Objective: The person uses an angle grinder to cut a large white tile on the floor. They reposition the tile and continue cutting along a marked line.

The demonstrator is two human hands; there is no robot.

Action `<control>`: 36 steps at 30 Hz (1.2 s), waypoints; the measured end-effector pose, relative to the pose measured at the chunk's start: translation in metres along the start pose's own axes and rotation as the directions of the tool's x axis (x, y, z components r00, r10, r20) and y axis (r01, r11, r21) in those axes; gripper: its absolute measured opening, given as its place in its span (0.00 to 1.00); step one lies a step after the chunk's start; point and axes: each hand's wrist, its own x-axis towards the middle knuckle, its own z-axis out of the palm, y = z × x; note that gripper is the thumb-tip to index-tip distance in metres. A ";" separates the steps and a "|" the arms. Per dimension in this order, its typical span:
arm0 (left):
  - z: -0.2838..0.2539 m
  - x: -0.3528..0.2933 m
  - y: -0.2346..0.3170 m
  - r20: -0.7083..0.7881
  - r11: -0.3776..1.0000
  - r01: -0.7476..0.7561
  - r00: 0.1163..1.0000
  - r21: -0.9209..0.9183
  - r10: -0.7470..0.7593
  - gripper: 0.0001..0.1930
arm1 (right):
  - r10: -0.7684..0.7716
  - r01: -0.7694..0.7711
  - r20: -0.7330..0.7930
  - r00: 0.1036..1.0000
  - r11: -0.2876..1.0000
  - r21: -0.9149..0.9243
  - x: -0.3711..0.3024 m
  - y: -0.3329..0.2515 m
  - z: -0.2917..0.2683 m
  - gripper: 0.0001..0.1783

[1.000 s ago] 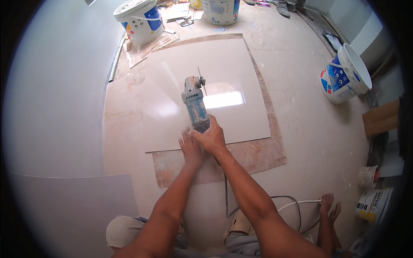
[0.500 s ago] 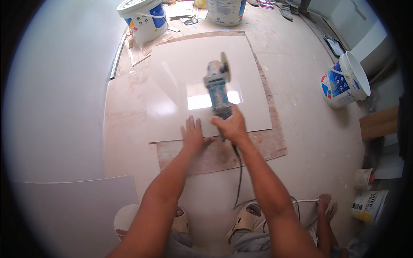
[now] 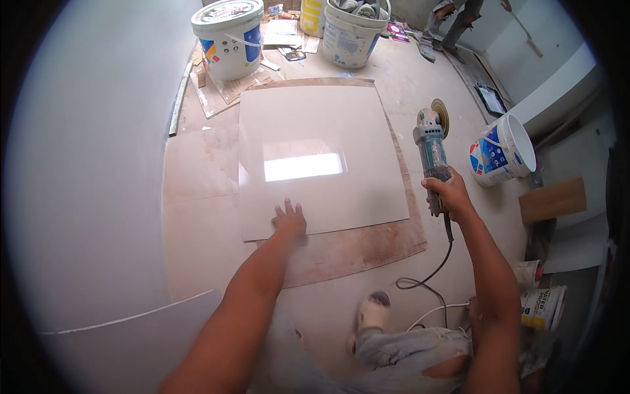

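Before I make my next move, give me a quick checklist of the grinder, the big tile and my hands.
1. Grip on the angle grinder: ok, the right hand is wrapped around its body.
2. Steadying hand: ok, the left hand appears to rest, fingers spread, near the close edge of the tile.
3. Disc away from the tile: ok, it is beyond the right edge.
4. Hand protection: not ok, both hands are bare.
5. Power cord tidy: not ok, it curls loosely on the floor near the shoe.
6. Disc stopped: cannot tell from this picture.
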 end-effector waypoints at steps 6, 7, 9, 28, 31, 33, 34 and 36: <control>-0.016 -0.010 0.005 0.054 1.000 -0.015 0.998 0.017 0.014 0.64 | -0.078 0.074 0.018 0.997 0.984 0.161 0.052 0.047 0.053 0.25; -0.013 -0.010 0.005 0.071 0.999 -0.002 0.997 0.044 -0.001 0.65 | -0.094 0.091 0.005 0.996 0.974 0.209 0.065 0.059 0.074 0.25; -0.018 -0.006 -0.001 0.048 0.995 0.038 0.998 0.091 -0.042 0.67 | -0.132 0.125 0.024 0.991 0.973 0.196 0.094 0.072 0.114 0.28; -0.047 0.025 0.011 -0.070 0.991 0.115 0.991 0.072 -0.110 0.80 | -0.022 0.001 0.197 0.980 0.994 0.107 0.278 0.032 0.279 0.44; -0.044 0.030 0.007 -0.081 0.993 0.090 0.993 0.080 -0.084 0.80 | -0.022 0.002 0.203 0.979 0.995 0.095 0.296 0.029 0.290 0.42; -0.048 0.029 0.010 -0.053 0.992 0.105 0.993 0.074 -0.101 0.80 | -0.031 0.010 0.179 0.983 0.993 0.119 0.309 0.026 0.294 0.42; -0.054 0.027 0.015 -0.029 0.990 0.123 0.992 0.071 -0.121 0.79 | -0.035 0.018 0.138 0.990 0.992 0.127 0.316 0.027 0.297 0.42; -0.056 0.027 0.016 -0.006 0.987 0.142 0.990 0.076 -0.142 0.78 | -0.040 0.031 0.059 0.997 0.989 0.145 0.325 0.029 0.301 0.43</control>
